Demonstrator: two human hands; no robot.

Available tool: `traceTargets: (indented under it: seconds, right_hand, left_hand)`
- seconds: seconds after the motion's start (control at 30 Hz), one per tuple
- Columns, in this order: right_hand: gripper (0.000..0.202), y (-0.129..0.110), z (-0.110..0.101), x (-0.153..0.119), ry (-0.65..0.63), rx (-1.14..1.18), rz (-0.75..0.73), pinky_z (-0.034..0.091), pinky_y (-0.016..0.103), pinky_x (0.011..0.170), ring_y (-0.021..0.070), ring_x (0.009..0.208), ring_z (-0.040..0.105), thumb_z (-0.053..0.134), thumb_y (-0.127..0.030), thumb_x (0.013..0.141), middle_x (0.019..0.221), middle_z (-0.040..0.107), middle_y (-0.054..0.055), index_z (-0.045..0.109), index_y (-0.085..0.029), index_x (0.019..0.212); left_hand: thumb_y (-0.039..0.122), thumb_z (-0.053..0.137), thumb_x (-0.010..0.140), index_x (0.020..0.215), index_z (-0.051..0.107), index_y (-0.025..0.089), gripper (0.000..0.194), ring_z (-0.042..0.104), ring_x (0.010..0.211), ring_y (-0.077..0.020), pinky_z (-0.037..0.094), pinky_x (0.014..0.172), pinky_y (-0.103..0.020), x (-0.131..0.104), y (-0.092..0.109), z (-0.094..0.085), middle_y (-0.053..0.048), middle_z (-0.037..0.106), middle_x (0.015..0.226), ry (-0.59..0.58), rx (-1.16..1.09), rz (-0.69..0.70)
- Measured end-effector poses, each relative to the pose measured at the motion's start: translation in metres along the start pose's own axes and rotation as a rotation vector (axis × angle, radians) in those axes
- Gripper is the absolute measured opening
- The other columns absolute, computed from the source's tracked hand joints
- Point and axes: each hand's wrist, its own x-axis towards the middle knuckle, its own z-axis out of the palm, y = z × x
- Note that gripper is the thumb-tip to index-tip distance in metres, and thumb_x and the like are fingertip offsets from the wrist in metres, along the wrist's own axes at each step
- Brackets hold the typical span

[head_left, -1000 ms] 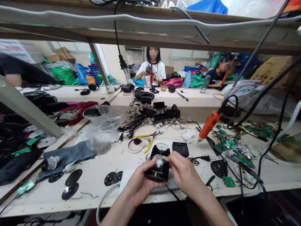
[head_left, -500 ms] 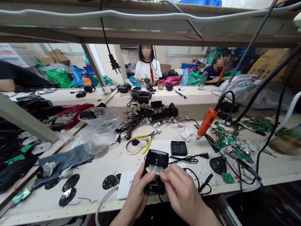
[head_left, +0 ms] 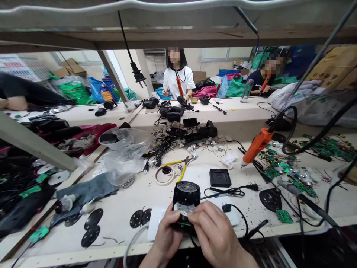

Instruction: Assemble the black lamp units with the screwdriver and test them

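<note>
Both my hands hold a small black device housing with a clear lens part and a green circuit board inside, just above the near edge of the workbench. My left hand grips its left and lower side. My right hand pinches the clear part at its front with the fingertips. A black power cord runs from the device across the bench to the right. A black square cover lies just beyond, apart from my hands.
Yellow-handled pliers and a tape roll lie beyond the device. An orange electric screwdriver hangs at right over green circuit boards. Plastic bags, black discs and cables crowd the left. Two people sit at the far bench.
The device has been turned in my hands and held upright nearer the bench edge; its round perforated face now points away. The view has shifted slightly.
</note>
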Motion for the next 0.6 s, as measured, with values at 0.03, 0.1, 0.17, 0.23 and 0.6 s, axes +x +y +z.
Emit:
traceTargets:
  seconds: [0.03,0.1,0.17,0.23,0.6]
  right_hand:
    - [0.019,0.0,0.001,0.002,0.0,-0.001,-0.008,0.048,0.029,0.06,0.0167,0.068,0.053,0.045,-0.002,0.089,0.074,0.056,0.006,0.06,-0.014,0.093]
    - [0.019,-0.001,0.002,0.005,0.004,-0.005,-0.022,0.047,0.029,0.06,0.0168,0.069,0.053,0.046,-0.002,0.089,0.074,0.057,0.007,0.06,-0.013,0.093]
    - [0.018,-0.002,0.003,0.006,-0.001,-0.012,-0.03,0.047,0.029,0.06,0.0169,0.069,0.053,0.047,-0.002,0.088,0.074,0.057,0.007,0.061,-0.013,0.094]
    - [0.019,-0.003,0.004,0.007,-0.009,-0.023,-0.037,0.047,0.029,0.06,0.017,0.069,0.053,0.046,-0.003,0.088,0.075,0.057,0.007,0.061,-0.013,0.095]
    - [0.023,-0.011,0.003,0.003,-0.021,-0.075,-0.02,0.048,0.029,0.061,0.0169,0.07,0.054,0.043,-0.004,0.089,0.077,0.057,0.006,0.062,-0.015,0.096]
  left_hand:
    - [0.029,0.08,0.049,0.087,0.071,0.016,0.041,0.065,0.086,-0.0286,0.048,0.087,-0.039,0.001,0.001,0.0,-0.004,0.07,0.073,0.005,-0.019,-0.015]
    - [0.029,0.079,0.048,0.085,0.071,0.015,0.041,0.065,0.085,-0.0291,0.049,0.086,-0.041,0.002,0.002,-0.001,-0.005,0.071,0.073,0.018,-0.054,-0.04]
    - [0.028,0.078,0.048,0.083,0.071,0.015,0.039,0.066,0.084,-0.0294,0.049,0.087,-0.042,0.004,0.003,-0.002,-0.005,0.072,0.074,0.023,-0.082,-0.053]
    - [0.028,0.077,0.048,0.081,0.071,0.015,0.036,0.066,0.085,-0.0298,0.049,0.087,-0.042,0.005,0.003,-0.002,-0.005,0.072,0.073,0.012,-0.101,-0.062]
    - [0.027,0.074,0.051,0.093,0.069,0.014,0.044,0.065,0.09,-0.03,0.048,0.088,-0.04,-0.002,0.006,-0.003,-0.004,0.071,0.074,-0.085,-0.079,-0.029]
